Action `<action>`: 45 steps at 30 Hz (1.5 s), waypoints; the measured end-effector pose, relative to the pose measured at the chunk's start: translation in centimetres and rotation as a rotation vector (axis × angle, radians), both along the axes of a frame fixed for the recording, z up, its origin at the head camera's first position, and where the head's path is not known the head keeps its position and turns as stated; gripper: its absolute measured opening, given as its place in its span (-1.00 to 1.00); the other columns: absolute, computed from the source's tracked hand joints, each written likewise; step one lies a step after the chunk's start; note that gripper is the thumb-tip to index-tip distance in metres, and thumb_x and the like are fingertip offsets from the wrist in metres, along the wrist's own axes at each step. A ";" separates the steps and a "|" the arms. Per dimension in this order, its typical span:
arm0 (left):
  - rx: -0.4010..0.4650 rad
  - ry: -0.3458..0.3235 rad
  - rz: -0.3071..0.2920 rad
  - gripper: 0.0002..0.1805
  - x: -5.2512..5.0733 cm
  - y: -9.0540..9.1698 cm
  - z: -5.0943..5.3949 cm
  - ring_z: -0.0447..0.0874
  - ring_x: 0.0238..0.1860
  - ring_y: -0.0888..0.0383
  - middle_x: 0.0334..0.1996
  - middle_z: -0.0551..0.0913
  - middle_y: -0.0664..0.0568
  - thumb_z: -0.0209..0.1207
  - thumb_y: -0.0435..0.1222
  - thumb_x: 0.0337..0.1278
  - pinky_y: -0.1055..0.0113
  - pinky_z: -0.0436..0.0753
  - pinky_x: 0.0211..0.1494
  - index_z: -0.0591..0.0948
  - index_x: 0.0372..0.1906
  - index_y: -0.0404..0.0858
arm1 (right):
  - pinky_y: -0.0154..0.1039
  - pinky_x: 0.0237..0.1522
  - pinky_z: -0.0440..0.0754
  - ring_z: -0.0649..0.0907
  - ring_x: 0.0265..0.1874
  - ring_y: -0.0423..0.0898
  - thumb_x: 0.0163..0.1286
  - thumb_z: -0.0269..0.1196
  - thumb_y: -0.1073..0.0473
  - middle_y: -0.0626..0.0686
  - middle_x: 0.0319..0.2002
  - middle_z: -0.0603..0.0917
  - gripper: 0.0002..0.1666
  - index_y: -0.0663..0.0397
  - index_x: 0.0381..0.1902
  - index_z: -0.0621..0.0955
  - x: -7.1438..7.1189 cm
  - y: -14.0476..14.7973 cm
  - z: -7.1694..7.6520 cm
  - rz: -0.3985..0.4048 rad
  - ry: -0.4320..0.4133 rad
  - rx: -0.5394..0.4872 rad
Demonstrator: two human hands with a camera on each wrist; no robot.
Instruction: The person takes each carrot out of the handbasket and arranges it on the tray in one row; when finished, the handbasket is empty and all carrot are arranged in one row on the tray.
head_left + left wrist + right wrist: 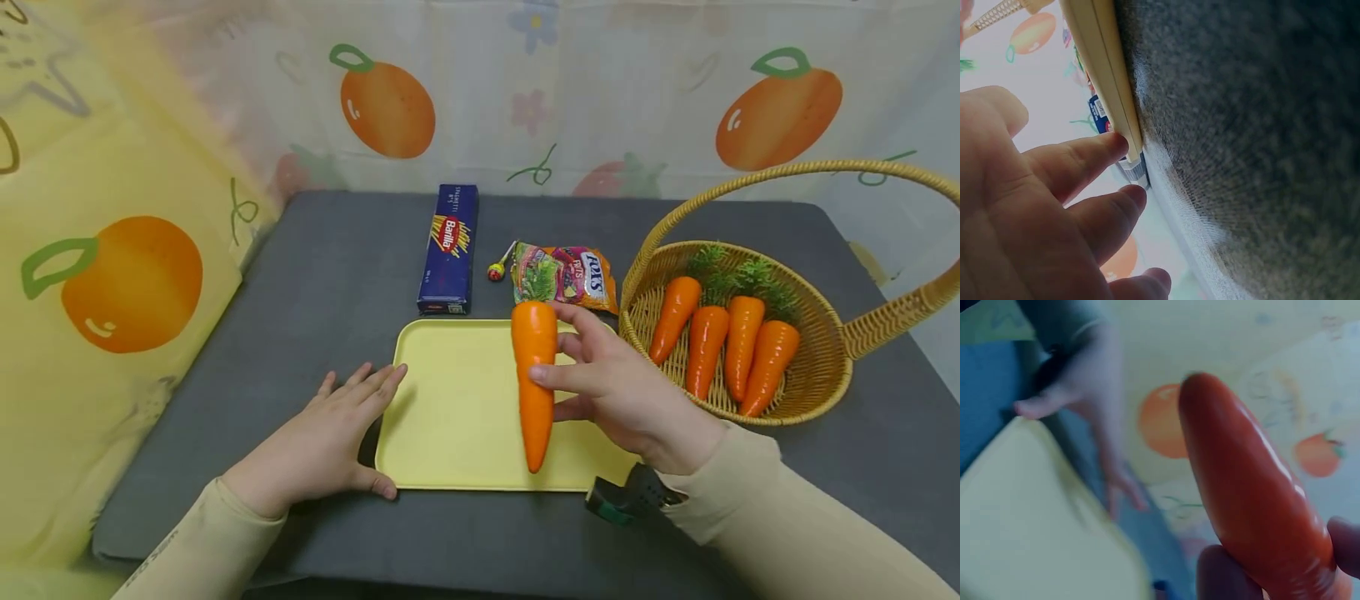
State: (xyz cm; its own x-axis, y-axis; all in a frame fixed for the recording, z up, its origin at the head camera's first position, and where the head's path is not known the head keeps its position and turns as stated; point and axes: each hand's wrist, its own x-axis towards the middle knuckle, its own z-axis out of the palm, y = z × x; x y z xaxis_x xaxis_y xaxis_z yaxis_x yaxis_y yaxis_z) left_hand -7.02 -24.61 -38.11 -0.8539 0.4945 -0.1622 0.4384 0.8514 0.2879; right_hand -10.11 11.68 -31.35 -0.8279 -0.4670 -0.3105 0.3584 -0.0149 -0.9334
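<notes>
An orange toy carrot (535,392) with a green top is pinched between the thumb and fingers of my right hand (611,379), above the right half of a yellow tray (457,417). Its tip points toward me in the head view. In the right wrist view the carrot (1247,487) fills the middle, with fingertips on either side. My left hand (330,442) is spread at the tray's left edge, fingers straight. From the left wrist, its fingertips appear right by the tray's rim (1107,69); whether all touch is unclear.
A wicker basket (832,392) with a tall handle stands at right, holding several carrots (707,350). Behind the tray lie a blue spaghetti box (450,250), a lollipop (497,271) and a candy bag (570,275). Everything rests on a dark grey table (315,275).
</notes>
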 end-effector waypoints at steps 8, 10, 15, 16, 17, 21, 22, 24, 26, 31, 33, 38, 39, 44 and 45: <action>-0.009 -0.007 0.000 0.62 -0.2 0.1 0.2 0.19 0.71 -0.42 0.73 0.28 -0.22 0.67 0.38 -0.35 -0.70 0.11 0.56 0.09 0.83 -0.14 | 0.03 -0.10 0.90 0.75 0.05 0.15 0.58 0.35 0.32 0.28 0.27 0.56 -0.05 -0.13 0.72 0.13 -2.3 -6.7 -4.9 -0.036 -0.149 0.049; -0.009 -0.009 0.001 0.63 -0.2 0.1 0.2 0.19 0.71 -0.43 0.73 0.27 -0.22 0.68 0.38 -0.35 -0.70 0.11 0.55 0.08 0.83 -0.15 | 0.05 -0.11 0.91 0.76 0.01 0.16 0.57 0.35 0.34 0.29 0.25 0.56 -0.04 -0.12 0.72 0.14 -2.5 -8.2 -5.8 -0.032 -0.171 0.054; -0.002 0.001 -0.008 0.66 -0.3 0.3 0.2 0.19 0.71 -0.42 0.73 0.28 -0.23 0.68 0.38 -0.36 -0.69 0.13 0.55 0.07 0.82 -0.24 | 0.20 -0.02 0.88 0.77 -0.01 0.17 0.54 0.39 0.35 0.28 0.25 0.55 -0.02 -0.09 0.71 0.15 -2.6 -10.9 -7.2 -0.019 -0.205 0.081; 0.000 0.006 -0.011 0.67 -0.3 0.3 0.2 0.20 0.71 -0.42 0.73 0.28 -0.23 0.68 0.39 -0.36 -0.69 0.14 0.55 0.06 0.82 -0.27 | 0.22 -0.01 0.88 0.77 0.01 0.17 0.53 0.40 0.36 0.28 0.26 0.55 -0.01 -0.08 0.71 0.15 -2.5 -11.3 -7.3 -0.019 -0.205 0.085; 0.001 0.010 -0.012 0.68 -0.3 0.4 0.2 0.20 0.71 -0.42 0.73 0.28 -0.23 0.68 0.40 -0.36 -0.68 0.15 0.55 0.05 0.82 -0.29 | 0.23 0.00 0.87 0.77 0.02 0.17 0.52 0.41 0.36 0.28 0.27 0.56 0.00 -0.07 0.71 0.15 -2.4 -11.6 -7.3 -0.022 -0.203 0.089; 0.004 0.015 -0.012 0.73 -0.4 0.6 0.1 0.21 0.71 -0.42 0.73 0.28 -0.22 0.67 0.41 -0.38 -0.67 0.15 0.57 0.00 0.82 -0.32 | 0.17 -0.03 0.89 0.78 0.01 0.15 0.50 0.45 0.33 0.27 0.26 0.58 0.04 -0.05 0.73 0.14 -2.1 -12.7 -7.1 -0.038 -0.174 0.127; 0.003 0.015 -0.011 0.74 -0.4 0.6 0.1 0.20 0.71 -0.41 0.73 0.29 -0.23 0.68 0.41 -0.38 -0.66 0.14 0.57 -0.01 0.82 -0.32 | 0.14 -0.04 0.89 0.78 0.00 0.14 0.49 0.46 0.32 0.26 0.25 0.59 0.05 -0.05 0.73 0.15 -2.1 -13.0 -6.9 -0.040 -0.164 0.149; -0.001 0.012 -0.009 0.74 -0.4 0.6 0.1 0.19 0.71 -0.41 0.72 0.29 -0.24 0.68 0.41 -0.38 -0.66 0.13 0.58 -0.03 0.82 -0.32 | 0.09 -0.07 0.90 0.79 -0.03 0.11 0.47 0.49 0.28 0.24 0.22 0.62 0.05 -0.06 0.72 0.17 -2.1 -13.6 -6.7 -0.041 -0.139 0.205; -0.003 0.010 -0.008 0.75 -0.4 0.6 0.2 0.19 0.72 -0.41 0.72 0.28 -0.24 0.67 0.42 -0.38 -0.66 0.13 0.58 -0.04 0.82 -0.32 | 0.05 -0.11 0.91 0.79 -0.06 0.10 0.45 0.52 0.25 0.23 0.18 0.64 0.05 -0.06 0.71 0.20 -2.1 -14.1 -6.5 -0.032 -0.110 0.261; -0.001 0.004 -0.004 0.74 -0.4 0.3 0.2 0.18 0.72 -0.42 0.73 0.27 -0.26 0.66 0.42 -0.38 -0.66 0.13 0.58 -0.03 0.82 -0.34 | -0.10 -0.22 0.90 0.78 -0.12 0.01 0.41 0.58 0.15 0.18 0.13 0.68 0.08 -0.01 0.70 0.22 -1.9 -15.4 -6.4 0.016 -0.017 0.385; 0.002 0.006 -0.003 0.74 -0.4 0.2 0.3 0.19 0.71 -0.42 0.72 0.28 -0.26 0.67 0.41 -0.38 -0.67 0.13 0.57 -0.01 0.81 -0.35 | -0.15 -0.26 0.88 0.78 -0.12 -0.02 0.40 0.59 0.12 0.18 0.14 0.70 0.11 0.02 0.71 0.21 -1.8 -15.7 -6.4 0.032 0.015 0.414; 0.008 0.013 -0.002 0.72 -0.4 0.1 0.1 0.21 0.71 -0.42 0.72 0.28 -0.27 0.68 0.40 -0.38 -0.68 0.15 0.56 0.03 0.80 -0.37 | -0.19 -0.36 0.86 0.78 -0.13 -0.03 0.38 0.60 0.08 0.21 0.21 0.68 0.17 0.05 0.74 0.17 -2.0 -16.0 -6.4 0.051 0.036 0.442; 0.009 0.012 -0.001 0.72 -0.4 0.1 0.0 0.21 0.70 -0.43 0.72 0.28 -0.27 0.68 0.40 -0.38 -0.68 0.15 0.56 0.03 0.80 -0.37 | -0.20 -0.39 0.85 0.78 -0.15 -0.03 0.39 0.60 0.08 0.20 0.21 0.67 0.18 0.04 0.74 0.16 -2.1 -16.0 -6.5 0.056 0.034 0.448; 0.015 -0.012 0.010 0.74 -0.4 0.0 -0.1 0.20 0.70 -0.44 0.72 0.28 -0.26 0.66 0.43 -0.38 -0.69 0.13 0.55 0.00 0.81 -0.34 | -0.28 -0.47 0.78 0.72 -0.40 -0.04 0.40 0.59 0.05 0.14 0.06 0.66 0.19 -0.04 0.75 0.14 -1.9 -15.5 -6.3 0.071 -0.016 0.446; 0.014 -0.015 0.011 0.74 -0.4 0.0 -0.1 0.20 0.70 -0.44 0.72 0.28 -0.26 0.66 0.43 -0.39 -0.69 0.13 0.55 -0.01 0.81 -0.34 | -0.29 -0.48 0.77 0.70 -0.43 -0.02 0.41 0.59 0.05 0.13 0.03 0.66 0.18 -0.06 0.75 0.14 -1.8 -15.3 -6.2 0.071 -0.035 0.436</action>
